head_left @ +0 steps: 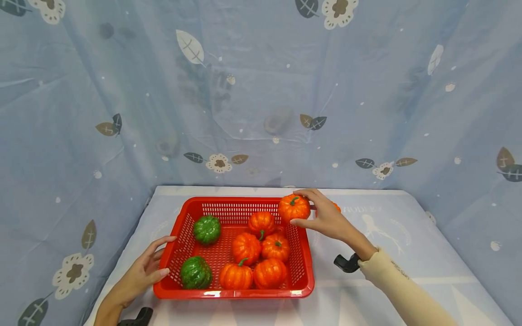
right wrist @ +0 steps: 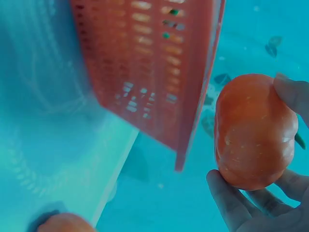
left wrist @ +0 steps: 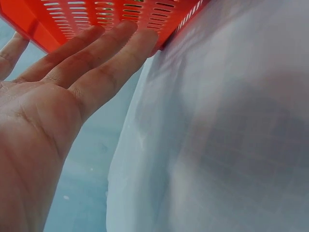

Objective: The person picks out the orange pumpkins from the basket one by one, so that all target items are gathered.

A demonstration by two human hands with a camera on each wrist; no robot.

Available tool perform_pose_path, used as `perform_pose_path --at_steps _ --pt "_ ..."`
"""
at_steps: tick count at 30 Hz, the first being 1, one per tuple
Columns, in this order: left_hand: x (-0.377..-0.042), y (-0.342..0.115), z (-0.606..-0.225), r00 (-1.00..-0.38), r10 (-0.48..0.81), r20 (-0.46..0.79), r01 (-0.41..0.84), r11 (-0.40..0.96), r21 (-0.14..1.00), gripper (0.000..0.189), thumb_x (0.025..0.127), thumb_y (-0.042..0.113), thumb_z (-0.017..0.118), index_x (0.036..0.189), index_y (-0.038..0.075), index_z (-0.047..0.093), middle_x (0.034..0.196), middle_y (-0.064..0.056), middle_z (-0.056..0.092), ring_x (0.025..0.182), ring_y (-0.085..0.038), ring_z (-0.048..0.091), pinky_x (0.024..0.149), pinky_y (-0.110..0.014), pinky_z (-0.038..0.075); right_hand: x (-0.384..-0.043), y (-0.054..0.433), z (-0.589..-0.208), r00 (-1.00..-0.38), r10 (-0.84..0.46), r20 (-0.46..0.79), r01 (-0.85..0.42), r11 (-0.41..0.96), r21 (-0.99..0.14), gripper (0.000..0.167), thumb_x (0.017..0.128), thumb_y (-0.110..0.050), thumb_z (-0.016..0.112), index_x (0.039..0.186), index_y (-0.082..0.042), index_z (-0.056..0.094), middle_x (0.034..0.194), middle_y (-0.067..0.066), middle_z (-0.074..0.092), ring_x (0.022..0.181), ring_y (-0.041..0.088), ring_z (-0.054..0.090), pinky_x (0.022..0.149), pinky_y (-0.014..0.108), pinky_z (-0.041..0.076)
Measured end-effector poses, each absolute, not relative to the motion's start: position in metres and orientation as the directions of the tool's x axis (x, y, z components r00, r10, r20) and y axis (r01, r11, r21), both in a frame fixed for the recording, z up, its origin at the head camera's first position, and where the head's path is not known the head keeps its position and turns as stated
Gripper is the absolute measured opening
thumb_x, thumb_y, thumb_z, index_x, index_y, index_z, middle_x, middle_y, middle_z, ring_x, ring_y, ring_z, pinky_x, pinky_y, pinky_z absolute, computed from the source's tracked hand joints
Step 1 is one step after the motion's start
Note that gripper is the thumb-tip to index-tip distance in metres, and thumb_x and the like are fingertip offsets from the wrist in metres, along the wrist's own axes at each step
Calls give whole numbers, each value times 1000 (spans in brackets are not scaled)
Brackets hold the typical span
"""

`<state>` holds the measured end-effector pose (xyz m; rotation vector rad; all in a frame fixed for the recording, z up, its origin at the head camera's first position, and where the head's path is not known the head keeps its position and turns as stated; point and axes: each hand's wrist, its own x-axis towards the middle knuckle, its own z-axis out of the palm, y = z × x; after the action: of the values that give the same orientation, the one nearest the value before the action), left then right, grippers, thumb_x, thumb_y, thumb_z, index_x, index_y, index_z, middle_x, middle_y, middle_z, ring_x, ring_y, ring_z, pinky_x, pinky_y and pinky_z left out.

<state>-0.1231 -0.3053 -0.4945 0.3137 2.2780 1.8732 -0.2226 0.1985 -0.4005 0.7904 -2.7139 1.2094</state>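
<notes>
My right hand (head_left: 326,217) grips a small orange pumpkin (head_left: 293,207) between thumb and fingers, above the back right corner of the red basket (head_left: 234,293). In the right wrist view this pumpkin (right wrist: 256,130) is up beside the basket's rim, its green stem partly showing. My left hand (head_left: 140,274) is at the basket's left side. Seen from the left wrist, its fairly straight fingers (left wrist: 104,79) lie against the slotted wall (left wrist: 120,12). Inside the basket, several orange pumpkins (head_left: 246,247) cluster toward the right, and two green pumpkins (head_left: 207,230) sit on the left.
Another orange pumpkin (right wrist: 66,223) stands on the table right of the basket, mostly hidden behind the right hand in the head view. A pale cloth covers the table (head_left: 387,253). Behind it hangs a blue patterned curtain (head_left: 253,90).
</notes>
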Motion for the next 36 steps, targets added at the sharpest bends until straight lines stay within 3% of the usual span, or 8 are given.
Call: perform_pose_path --at_steps 8,14,22,36 --pt "-124 -304 -494 -963 269 0 52 186 981 72 96 3 65 157 17 31 146 -34 45 117 -12 63 86 -38 59 -218 227 -413 -905 -348 245 -416 598 -685 81 81 -52 85 147 -20 52 142 4 52 120 30 59 97 51 55" --pt "-125 -303 -493 -957 289 16 64 159 985 72 96 1 64 158 16 31 146 -34 45 118 -14 63 86 -39 59 -212 248 -421 -923 -290 253 -382 606 -698 77 82 -48 86 145 -21 52 140 2 52 118 28 60 95 49 55" --pt "-123 -304 -492 -950 308 43 96 157 983 70 98 1 61 159 15 29 145 -38 42 118 -14 63 85 -38 59 -211 267 -435 -923 -260 285 -385 602 -699 76 83 -39 87 145 -12 52 139 7 54 122 27 57 97 51 54" --pt "-122 -303 -492 -954 298 34 83 153 985 71 97 0 63 158 14 30 146 -39 42 118 -12 63 86 -37 59 -205 307 -470 -965 -154 215 -261 670 -695 75 85 -41 85 145 -8 53 140 16 54 122 35 56 97 54 53"
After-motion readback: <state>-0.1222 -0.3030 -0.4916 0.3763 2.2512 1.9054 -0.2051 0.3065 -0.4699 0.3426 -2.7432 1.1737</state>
